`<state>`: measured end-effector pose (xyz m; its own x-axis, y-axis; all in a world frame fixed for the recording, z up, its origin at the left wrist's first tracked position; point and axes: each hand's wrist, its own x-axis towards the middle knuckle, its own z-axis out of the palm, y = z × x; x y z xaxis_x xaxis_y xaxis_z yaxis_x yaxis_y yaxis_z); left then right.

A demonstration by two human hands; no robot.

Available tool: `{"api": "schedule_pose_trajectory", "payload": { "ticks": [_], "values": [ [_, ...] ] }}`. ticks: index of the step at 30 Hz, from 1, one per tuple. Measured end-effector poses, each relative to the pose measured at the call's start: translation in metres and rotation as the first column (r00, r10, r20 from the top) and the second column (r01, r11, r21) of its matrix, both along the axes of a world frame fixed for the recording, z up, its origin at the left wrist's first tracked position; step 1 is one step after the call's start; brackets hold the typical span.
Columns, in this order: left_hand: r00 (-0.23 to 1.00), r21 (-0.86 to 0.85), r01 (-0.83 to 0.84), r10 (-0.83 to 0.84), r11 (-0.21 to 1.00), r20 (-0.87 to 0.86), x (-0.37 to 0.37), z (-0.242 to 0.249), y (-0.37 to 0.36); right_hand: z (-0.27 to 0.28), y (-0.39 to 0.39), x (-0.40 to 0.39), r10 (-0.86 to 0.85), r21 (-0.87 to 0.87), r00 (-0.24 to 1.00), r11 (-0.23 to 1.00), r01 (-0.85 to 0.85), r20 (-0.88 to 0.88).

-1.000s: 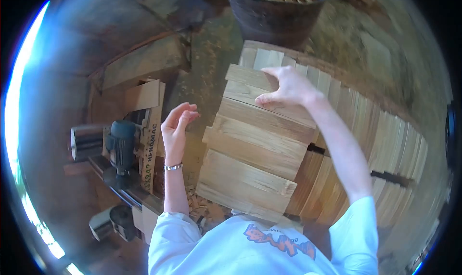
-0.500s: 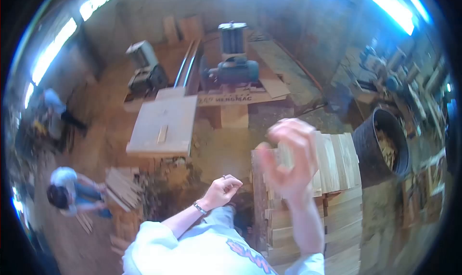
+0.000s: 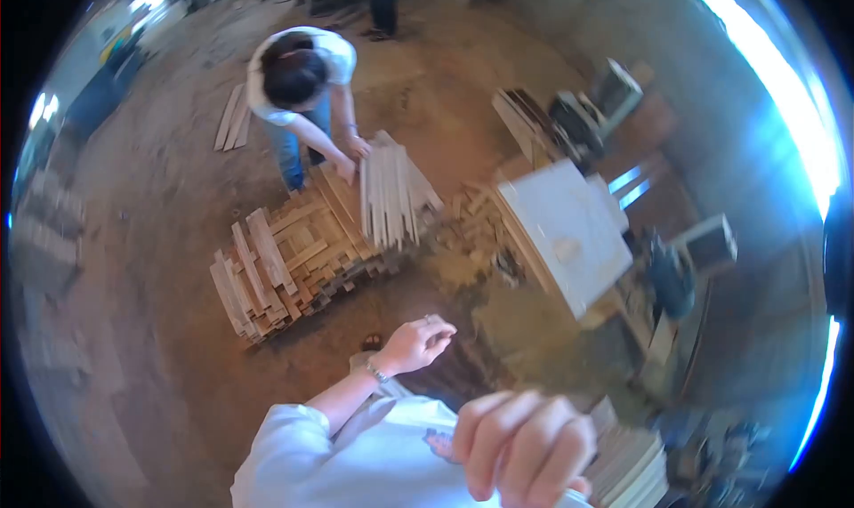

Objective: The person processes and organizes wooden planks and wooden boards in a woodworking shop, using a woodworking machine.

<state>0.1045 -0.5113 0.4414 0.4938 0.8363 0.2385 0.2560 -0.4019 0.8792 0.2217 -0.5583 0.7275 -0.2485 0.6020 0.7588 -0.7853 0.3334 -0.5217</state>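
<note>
My left hand (image 3: 416, 343), with a ring and a wrist bracelet, is held in front of my body. Its fingers are curled together and nothing shows in them. Close to the camera at the lower right, my right hand (image 3: 525, 446) has its fingers bent down into a loose fist, with no object visible in it. It is in front of my white shirt (image 3: 374, 446) and left of a stack of light boards (image 3: 627, 463). Neither hand touches any wood.
A person (image 3: 298, 72) bends over a wood pile (image 3: 302, 250), both hands by a bundle of light strips (image 3: 387, 192). A white-topped machine table (image 3: 569, 232) stands at the right, near motors (image 3: 669, 277). Another person's legs (image 3: 384, 10) show at the top.
The view has swung left, bringing the bending person and wood pile to the upper middle. My right hand has come lower and closer to the camera, its fingers going from apart to curled.
</note>
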Motion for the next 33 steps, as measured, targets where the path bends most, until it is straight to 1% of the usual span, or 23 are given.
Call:
{"api": "schedule_pose_trajectory", "payload": {
  "ticks": [1,2,4,5,6,8,9,10,11,13,15,16,18,19,20,22,25,26,27,28,30,32,33],
  "values": [
    [0.998,-0.015,-0.052,0.052,0.999,-0.019,-0.023,0.000,0.012,-0.010,0.011,-0.026,0.062,-0.024,0.998,0.998,-0.062,-0.013],
    [0.996,0.003,-0.082,0.082,0.997,-0.039,-0.044,-0.005,0.025,-0.021,0.015,-0.051,0.092,-0.114,0.995,0.989,-0.095,-0.031],
    [0.978,0.042,-0.163,0.167,0.986,-0.123,-0.098,-0.014,0.050,-0.033,0.041,-0.095,0.294,-0.040,0.955,0.954,-0.296,-0.043],
    [0.954,0.084,-0.239,0.250,0.967,-0.167,-0.118,-0.020,0.058,-0.033,0.044,-0.112,0.246,-0.062,0.966,0.966,-0.251,-0.077],
    [0.925,0.080,-0.332,0.341,0.940,-0.168,-0.142,-0.022,0.064,-0.037,0.058,-0.127,0.286,-0.051,0.957,0.956,-0.288,-0.050],
    [0.868,0.067,-0.464,0.469,0.883,-0.166,-0.176,-0.023,0.068,-0.041,0.076,-0.138,0.316,-0.037,0.949,0.948,-0.315,0.010],
    [0.831,0.074,-0.524,0.528,0.849,-0.173,-0.193,-0.022,0.067,-0.042,0.088,-0.146,0.365,0.010,0.931,0.931,-0.365,0.032],
    [0.788,0.069,-0.578,0.578,0.813,-0.209,-0.208,-0.026,0.064,-0.043,0.094,-0.155,0.421,-0.028,0.907,0.907,-0.420,0.028],
    [0.771,0.007,-0.603,0.585,0.798,-0.252,-0.221,-0.032,0.059,-0.043,0.097,-0.164,0.472,-0.079,0.881,0.879,-0.470,0.013],
    [0.737,-0.075,-0.646,0.595,0.760,-0.322,-0.240,-0.044,0.064,-0.051,0.117,-0.183,0.601,-0.122,0.799,0.791,-0.599,-0.022],
    [0.711,-0.162,-0.672,0.569,0.723,-0.414,-0.252,-0.050,0.056,-0.060,0.127,-0.189,0.663,-0.196,0.745,0.723,-0.662,-0.067],
    [0.705,-0.159,-0.677,0.571,0.719,-0.422,-0.254,-0.054,0.057,-0.064,0.134,-0.191,0.696,-0.222,0.712,0.683,-0.695,-0.089],
    [0.698,-0.147,-0.680,0.572,0.719,-0.430,-0.244,-0.061,0.066,-0.069,0.154,-0.188,0.761,-0.221,0.639,0.608,-0.763,-0.112],
    [0.704,-0.175,-0.674,0.551,0.718,-0.449,-0.236,-0.059,0.074,-0.071,0.167,-0.185,0.791,-0.210,0.602,0.573,-0.793,-0.115],
    [0.716,-0.196,-0.663,0.537,0.722,-0.446,-0.228,-0.066,0.084,-0.071,0.181,-0.180,0.788,-0.208,0.607,0.579,-0.789,-0.109],
    [0.727,-0.153,-0.658,0.570,0.737,-0.382,-0.204,-0.063,0.109,-0.069,0.205,-0.162,0.772,-0.214,0.628,0.599,-0.772,-0.103],
    [0.746,-0.230,-0.659,0.583,0.716,-0.323,-0.160,-0.052,0.154,-0.074,0.255,-0.137,0.799,-0.014,0.588,0.591,-0.806,-0.122],
    [0.747,-0.252,-0.660,0.584,0.708,-0.316,-0.146,-0.047,0.171,-0.073,0.268,-0.123,0.806,-0.038,0.579,0.579,-0.814,-0.127],
    [0.695,-0.075,-0.691,0.632,0.719,-0.343,-0.128,-0.051,0.185,-0.072,0.279,-0.107,0.806,-0.064,0.573,0.571,-0.819,-0.146],
    [0.686,-0.008,-0.689,0.649,0.724,-0.330,-0.113,-0.048,0.198,-0.071,0.289,-0.094,0.804,-0.083,0.570,0.565,-0.821,-0.169],
    [0.714,-0.106,-0.683,0.631,0.723,-0.303,-0.083,-0.038,0.219,-0.072,0.318,-0.072,0.803,-0.098,0.562,0.554,-0.827,-0.199],
    [0.745,-0.266,-0.667,0.623,0.696,-0.237,-0.059,-0.028,0.229,-0.076,0.349,-0.061,0.807,-0.065,0.550,0.550,-0.833,-0.215],
    [0.721,-0.260,-0.693,0.646,0.673,-0.248,-0.047,-0.027,0.228,-0.080,0.360,-0.057,0.809,-0.042,0.543,0.548,-0.835,-0.224]
  ]
}}
